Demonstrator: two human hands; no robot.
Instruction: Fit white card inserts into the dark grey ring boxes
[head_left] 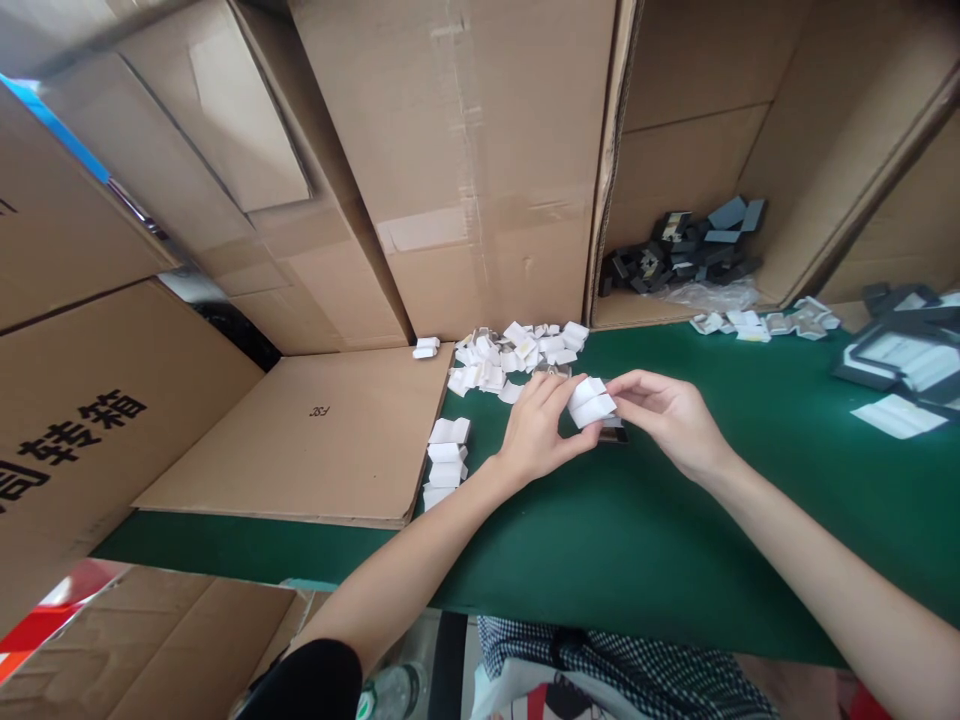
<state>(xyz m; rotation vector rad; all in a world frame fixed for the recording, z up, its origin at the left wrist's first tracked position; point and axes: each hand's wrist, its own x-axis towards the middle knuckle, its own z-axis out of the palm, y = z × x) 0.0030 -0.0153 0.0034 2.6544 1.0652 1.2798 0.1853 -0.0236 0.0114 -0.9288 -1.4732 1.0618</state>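
Above the green tabletop, my left hand (536,425) grips a small white folded card piece (591,403), fingers behind it and thumb below. At the piece's right edge, my right hand (679,420) is closed, with thumb and forefinger pinching there. A small dark item (615,432) shows just under the piece, partly hidden. Beyond my left hand is a loose heap of similar white pieces (487,362). To the left, several white folded pieces (448,452) are lined up in a column beside my left forearm.
A flat cardboard sheet (300,440) covers the table's left part. Tall cardboard boxes (510,180) stand along the back. An open carton holds black box-like parts (682,250). White pieces (765,322) and dark-framed parts (900,345) lie to the right.
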